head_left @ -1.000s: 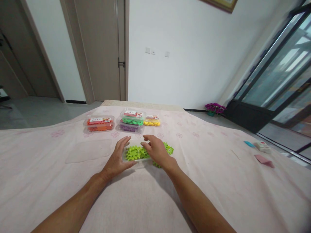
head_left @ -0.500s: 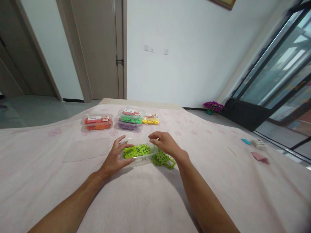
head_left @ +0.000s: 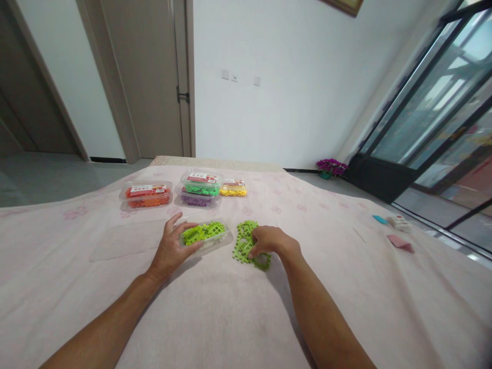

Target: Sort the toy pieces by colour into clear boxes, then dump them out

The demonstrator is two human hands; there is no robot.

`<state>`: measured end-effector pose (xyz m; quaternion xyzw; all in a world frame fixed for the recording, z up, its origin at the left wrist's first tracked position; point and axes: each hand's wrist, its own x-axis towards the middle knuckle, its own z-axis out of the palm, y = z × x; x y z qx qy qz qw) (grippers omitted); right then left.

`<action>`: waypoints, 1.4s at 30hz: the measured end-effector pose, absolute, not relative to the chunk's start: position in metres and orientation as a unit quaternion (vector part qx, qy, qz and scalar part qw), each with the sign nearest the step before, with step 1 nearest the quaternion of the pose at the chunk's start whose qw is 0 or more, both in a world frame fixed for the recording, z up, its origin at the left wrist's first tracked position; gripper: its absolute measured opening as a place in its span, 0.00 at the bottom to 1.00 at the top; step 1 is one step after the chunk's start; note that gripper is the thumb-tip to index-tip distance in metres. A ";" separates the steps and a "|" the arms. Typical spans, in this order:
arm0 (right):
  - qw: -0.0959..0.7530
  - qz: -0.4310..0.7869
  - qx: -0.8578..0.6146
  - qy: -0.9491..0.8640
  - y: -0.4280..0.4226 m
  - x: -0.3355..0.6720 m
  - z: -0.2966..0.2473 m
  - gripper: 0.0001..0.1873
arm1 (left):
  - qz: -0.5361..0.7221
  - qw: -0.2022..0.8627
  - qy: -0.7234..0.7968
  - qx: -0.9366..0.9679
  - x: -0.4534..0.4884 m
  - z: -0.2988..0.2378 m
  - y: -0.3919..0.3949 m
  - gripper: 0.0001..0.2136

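A clear plastic box (head_left: 227, 240) holds lime-green interlocking puzzle pieces (head_left: 207, 231). My left hand (head_left: 173, 243) grips its left end, the thumb on the near side and the fingers over the far side. Just right of the box, more green puzzle pieces (head_left: 242, 248) lie in a loose pile on the cloth. Over the right part of that pile is my right hand (head_left: 273, 241), its fingers and thumb curled onto the pieces. The fingertips partly hide what they grip.
A clear lid (head_left: 123, 240) lies flat at left. Behind are closed boxes of orange pieces (head_left: 148, 196), green pieces (head_left: 202, 184) stacked on purple pieces (head_left: 197, 199), and yellow pieces (head_left: 233, 188). A pink cloth (head_left: 400, 243), a blue item (head_left: 380, 219) and a white box (head_left: 398, 222) lie far right.
My right hand has moved from above the box's right end down onto the loose pile. The box, with my left hand on it, has shifted left and tilted slightly, apart from the pile.
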<state>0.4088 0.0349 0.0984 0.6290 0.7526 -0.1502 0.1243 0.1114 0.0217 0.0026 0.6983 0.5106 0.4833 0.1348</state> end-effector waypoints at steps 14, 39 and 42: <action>0.046 -0.204 0.587 0.782 0.041 0.402 0.086 0.30 | 0.494 0.165 0.505 0.688 0.113 0.002 0.022 0.18; -0.384 -0.265 0.572 0.675 0.056 0.375 0.077 0.17 | 0.448 0.190 0.458 0.744 0.114 0.008 0.017 0.24; -0.331 -0.200 0.603 0.698 0.047 0.369 0.083 0.13 | 0.446 0.191 0.461 0.743 0.114 0.009 0.017 0.24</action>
